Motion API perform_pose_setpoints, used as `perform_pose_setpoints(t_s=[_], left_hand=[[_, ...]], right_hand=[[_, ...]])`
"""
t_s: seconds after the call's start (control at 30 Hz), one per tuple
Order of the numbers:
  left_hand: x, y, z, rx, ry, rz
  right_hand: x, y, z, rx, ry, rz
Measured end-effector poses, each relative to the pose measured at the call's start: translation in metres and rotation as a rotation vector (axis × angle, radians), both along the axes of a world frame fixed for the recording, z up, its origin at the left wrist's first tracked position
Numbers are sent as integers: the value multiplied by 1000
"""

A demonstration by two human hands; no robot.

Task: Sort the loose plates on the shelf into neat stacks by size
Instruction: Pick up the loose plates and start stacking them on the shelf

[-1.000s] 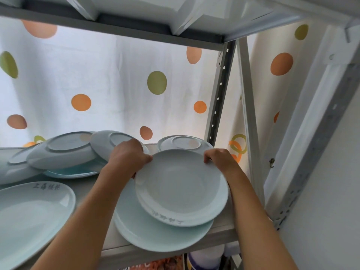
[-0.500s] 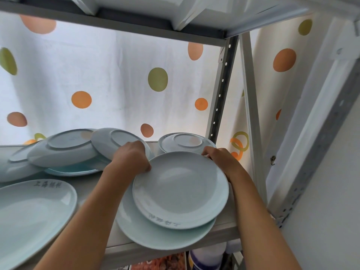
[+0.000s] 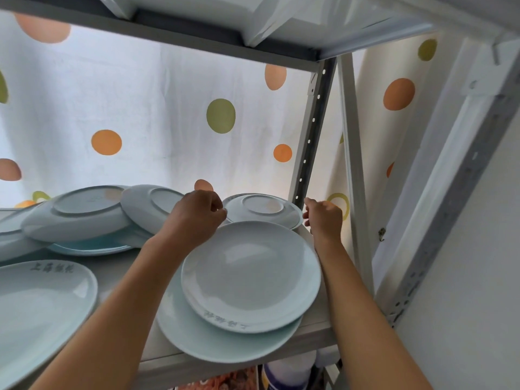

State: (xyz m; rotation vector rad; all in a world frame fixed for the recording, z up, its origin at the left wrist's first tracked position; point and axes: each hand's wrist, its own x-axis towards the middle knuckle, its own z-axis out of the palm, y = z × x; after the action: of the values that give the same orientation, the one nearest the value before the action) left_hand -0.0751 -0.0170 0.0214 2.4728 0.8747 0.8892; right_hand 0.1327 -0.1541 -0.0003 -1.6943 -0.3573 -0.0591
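Observation:
A pale medium plate (image 3: 250, 277) lies face up on a larger light-blue plate (image 3: 225, 346) at the front right of the shelf (image 3: 316, 326). Neither hand touches it. Behind it a small plate (image 3: 263, 206) rests upside down. My left hand (image 3: 197, 216) has its fingers curled at that plate's left rim. On the right rim, the fingers of my right hand (image 3: 323, 218) are curled the same way. Further left, two upturned plates (image 3: 81, 213) (image 3: 152, 205) lean over a turquoise plate (image 3: 84, 246).
A big plate with grey lettering (image 3: 42, 305) lies at the front left. A perforated metal post (image 3: 312, 130) stands just right of the small plate, and a slanted brace (image 3: 353, 164) beside it. The upper shelf (image 3: 168, 32) is close overhead. A dotted curtain (image 3: 140, 108) hangs behind.
Both hands let go of the medium plate, which now rests on the larger one. They moved back to the rims of the upturned small plate behind.

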Motion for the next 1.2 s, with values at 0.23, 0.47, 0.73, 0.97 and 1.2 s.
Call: perform_pose_setpoints(t_s=[0.23, 0.47, 0.73, 0.97, 1.2], left_hand=[[3, 6, -5, 100, -152, 41], [7, 14, -11, 157, -183, 43], [8, 17, -11, 188, -197, 52], [8, 15, -13, 165, -179, 45], [8, 16, -12, 139, -184, 49]], right_hand=[[27, 40, 13, -157, -178, 285], [54, 78, -12, -325, -270, 346], [55, 93, -13, -641, -250, 478], [54, 95, -12, -767, -273, 542], [56, 93, -11, -608, -265, 572]])
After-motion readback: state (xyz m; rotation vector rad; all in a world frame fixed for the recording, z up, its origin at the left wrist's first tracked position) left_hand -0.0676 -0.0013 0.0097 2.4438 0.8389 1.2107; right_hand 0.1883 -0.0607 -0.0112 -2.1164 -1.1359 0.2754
